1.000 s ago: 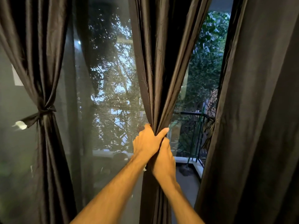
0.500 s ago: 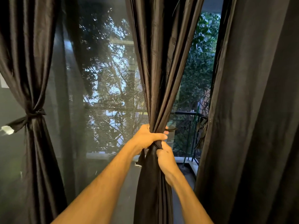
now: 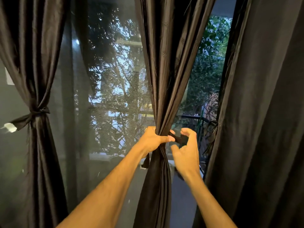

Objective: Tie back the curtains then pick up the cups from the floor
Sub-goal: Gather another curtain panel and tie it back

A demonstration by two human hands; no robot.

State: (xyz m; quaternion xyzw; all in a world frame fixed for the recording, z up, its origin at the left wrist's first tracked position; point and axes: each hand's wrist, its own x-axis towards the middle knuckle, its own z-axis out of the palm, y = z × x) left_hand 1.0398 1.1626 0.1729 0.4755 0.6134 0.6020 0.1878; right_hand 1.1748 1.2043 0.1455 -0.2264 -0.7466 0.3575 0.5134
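The middle dark curtain (image 3: 162,89) is bunched into a narrow waist, and my left hand (image 3: 152,140) grips it there, thumb across the front. A dark tie strap (image 3: 176,138) sticks out to the right from under that thumb. My right hand (image 3: 186,152) is just right of the curtain, its curved fingers and thumb apart around the strap's end without pinching it. Another strap end (image 3: 146,162) hangs below my left hand. The left curtain (image 3: 35,71) is tied at its waist with a knotted strap (image 3: 37,111). No cups are in view.
The right curtain (image 3: 266,112) hangs loose and fills the right side. Behind the curtains is a window with a mesh screen (image 3: 111,89), then a balcony railing (image 3: 197,117) and trees. A white paper (image 3: 9,79) sticks on the wall at left.
My right hand has let go of the bunched curtain below my left hand and moved up and right to the strap end. My left hand keeps its grip.
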